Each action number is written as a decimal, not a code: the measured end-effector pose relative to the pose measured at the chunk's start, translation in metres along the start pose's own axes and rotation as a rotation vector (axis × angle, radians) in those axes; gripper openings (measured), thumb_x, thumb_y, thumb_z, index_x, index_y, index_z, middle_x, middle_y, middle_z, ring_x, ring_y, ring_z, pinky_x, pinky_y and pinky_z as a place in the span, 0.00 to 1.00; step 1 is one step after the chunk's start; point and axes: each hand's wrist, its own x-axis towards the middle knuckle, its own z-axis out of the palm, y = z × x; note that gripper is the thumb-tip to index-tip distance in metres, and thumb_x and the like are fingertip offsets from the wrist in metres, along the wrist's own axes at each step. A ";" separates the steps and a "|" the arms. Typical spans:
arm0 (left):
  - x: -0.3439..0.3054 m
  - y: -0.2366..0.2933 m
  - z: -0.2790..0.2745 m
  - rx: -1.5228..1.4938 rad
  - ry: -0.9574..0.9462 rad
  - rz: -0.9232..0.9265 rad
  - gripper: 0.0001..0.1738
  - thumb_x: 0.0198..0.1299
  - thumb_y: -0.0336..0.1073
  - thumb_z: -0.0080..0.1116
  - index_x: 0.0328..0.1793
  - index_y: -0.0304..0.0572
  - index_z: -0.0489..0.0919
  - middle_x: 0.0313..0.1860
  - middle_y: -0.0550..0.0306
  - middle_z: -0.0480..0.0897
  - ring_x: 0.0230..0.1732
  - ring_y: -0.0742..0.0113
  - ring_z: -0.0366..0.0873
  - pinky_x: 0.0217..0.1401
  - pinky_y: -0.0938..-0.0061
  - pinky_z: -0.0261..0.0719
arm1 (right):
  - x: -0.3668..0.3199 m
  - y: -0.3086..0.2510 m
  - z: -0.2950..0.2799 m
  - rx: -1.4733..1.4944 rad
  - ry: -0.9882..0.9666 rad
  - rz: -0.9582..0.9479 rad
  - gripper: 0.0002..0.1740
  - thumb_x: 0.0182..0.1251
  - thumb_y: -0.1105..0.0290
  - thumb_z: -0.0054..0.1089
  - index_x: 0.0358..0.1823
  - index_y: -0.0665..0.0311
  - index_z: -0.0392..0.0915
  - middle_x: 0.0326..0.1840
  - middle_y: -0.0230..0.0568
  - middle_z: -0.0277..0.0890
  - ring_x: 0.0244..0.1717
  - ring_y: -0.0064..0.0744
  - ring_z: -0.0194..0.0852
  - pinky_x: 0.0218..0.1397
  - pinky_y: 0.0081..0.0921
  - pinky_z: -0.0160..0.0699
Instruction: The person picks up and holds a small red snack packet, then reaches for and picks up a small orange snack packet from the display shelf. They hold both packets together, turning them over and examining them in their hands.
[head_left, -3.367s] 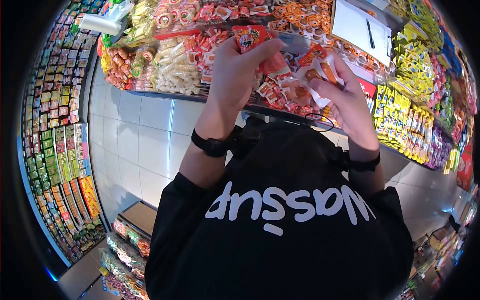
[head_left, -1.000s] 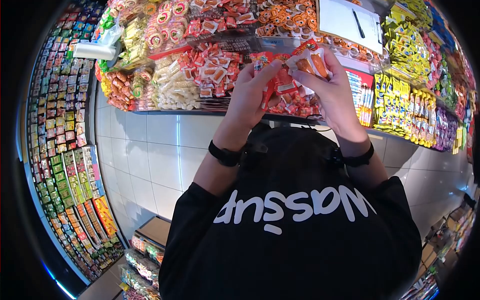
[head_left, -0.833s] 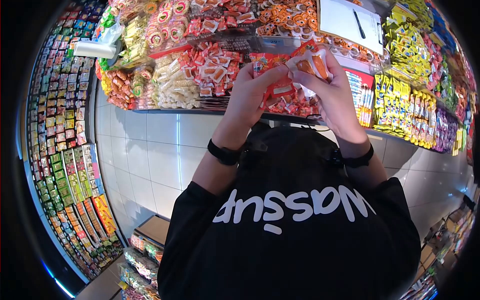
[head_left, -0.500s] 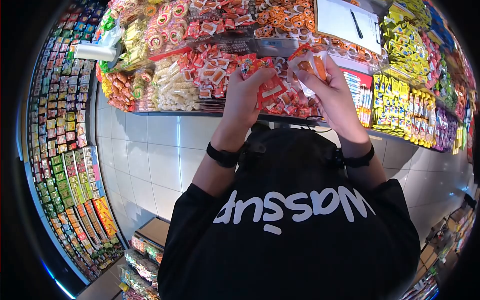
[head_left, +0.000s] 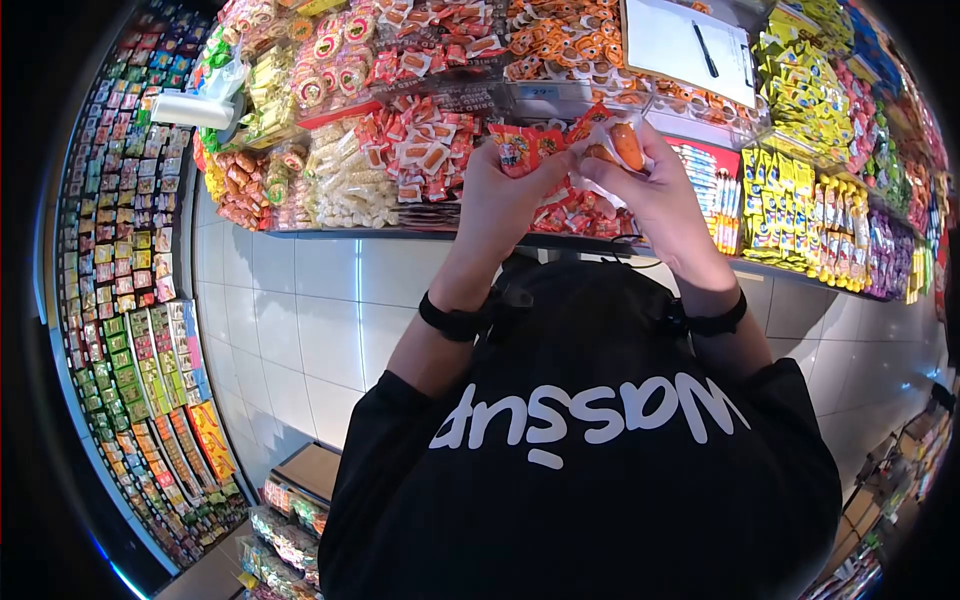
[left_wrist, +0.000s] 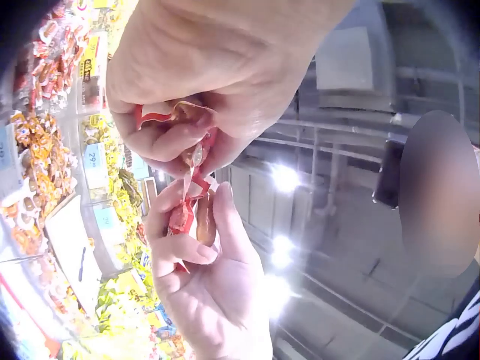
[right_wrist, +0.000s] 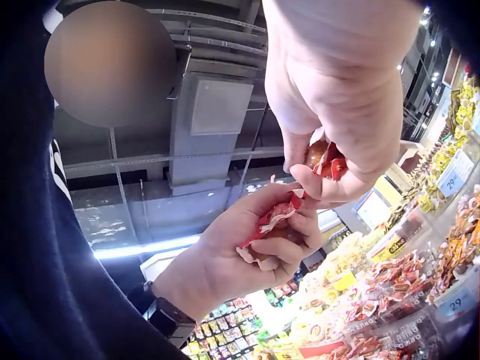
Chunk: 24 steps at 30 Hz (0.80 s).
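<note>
In the head view my left hand [head_left: 492,200] pinches a glossy red snack packet [head_left: 522,150] between thumb and fingers. Opposite it, my right hand [head_left: 668,205] grips small wrapped sausages [head_left: 628,148] in clear, white and red film. The fingertips of both hands come close together over the candy bins. From the left wrist, a red-edged strip of wrapper [left_wrist: 196,180] spans the gap between the hands. The right wrist view catches a brown piece in a red and white wrapper [right_wrist: 279,225] under the curled left fingers. My palms hide much of both packets.
Bins of red-wrapped sausages [head_left: 425,150], white sweets [head_left: 345,185] and yellow packets [head_left: 775,205] line the counter. A clipboard [head_left: 665,50] with a pen [head_left: 705,50] lies at the back. A plastic bag roll [head_left: 190,110] stands at the left; tiled floor [head_left: 300,300] lies below.
Since the oldest frame my hands have drawn together. Half a second ago they stood slightly apart; now the left hand and its red packet have moved right, up to the right thumb.
</note>
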 end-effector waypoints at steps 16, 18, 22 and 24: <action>-0.005 0.002 -0.003 -0.407 0.167 0.158 0.07 0.60 0.27 0.65 0.43 0.34 0.81 0.34 0.59 0.84 0.31 0.78 0.81 0.33 0.81 0.80 | -0.003 -0.002 -0.015 0.275 0.154 0.158 0.16 0.69 0.68 0.62 0.53 0.63 0.71 0.41 0.36 0.79 0.33 0.24 0.80 0.24 0.20 0.71; -0.006 0.000 -0.003 -0.447 0.140 0.163 0.07 0.60 0.26 0.64 0.45 0.34 0.81 0.35 0.58 0.85 0.32 0.77 0.81 0.33 0.81 0.80 | -0.003 -0.005 -0.011 0.309 0.141 0.196 0.15 0.70 0.69 0.60 0.55 0.64 0.71 0.41 0.38 0.80 0.32 0.24 0.81 0.23 0.19 0.70; -0.008 0.000 -0.003 -0.396 0.152 0.211 0.07 0.62 0.26 0.63 0.46 0.34 0.81 0.36 0.59 0.84 0.34 0.78 0.81 0.37 0.83 0.80 | 0.000 0.000 -0.014 0.390 -0.013 0.259 0.15 0.70 0.70 0.59 0.54 0.64 0.71 0.41 0.39 0.80 0.32 0.24 0.81 0.22 0.18 0.69; -0.006 -0.007 -0.008 -0.313 0.146 0.257 0.07 0.63 0.27 0.62 0.46 0.34 0.81 0.36 0.61 0.84 0.35 0.79 0.80 0.40 0.83 0.79 | 0.000 0.004 -0.015 0.409 -0.098 0.276 0.15 0.69 0.70 0.61 0.53 0.65 0.71 0.40 0.37 0.80 0.33 0.23 0.80 0.23 0.19 0.69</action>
